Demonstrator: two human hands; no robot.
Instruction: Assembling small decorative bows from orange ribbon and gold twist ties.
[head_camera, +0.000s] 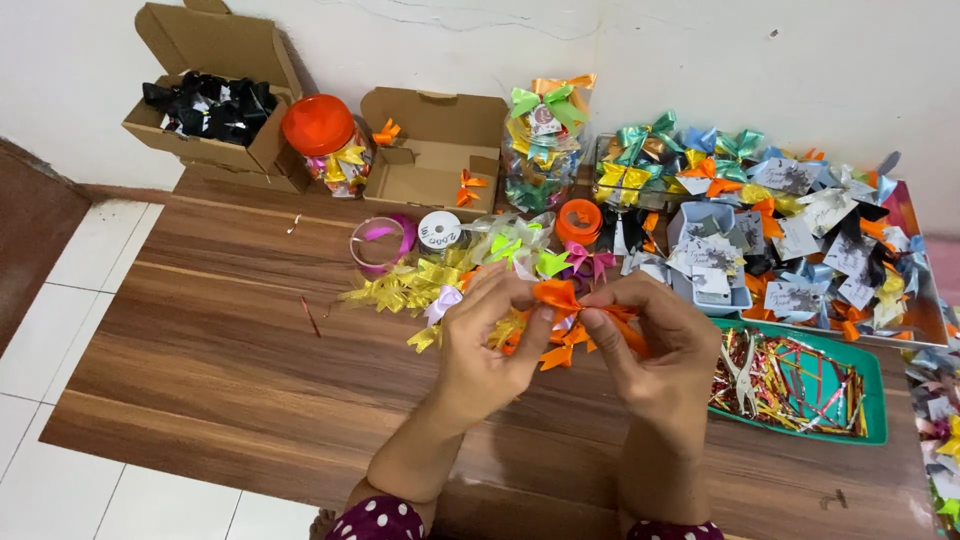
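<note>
1. Hands at work: left hand (490, 340) and right hand (650, 335) both pinch the orange ribbon bow (560, 297), held above the counter (200, 370).
2. Risk, I'd say: slick ribbon could spring loose if either pinch eases.
3. Loose bows (420, 285) lie just beyond; a dropped piece could get lost among them.

wall (700, 60): white, plain; floor (90, 270): white tiles; table (220, 350): low, brown wood
</note>
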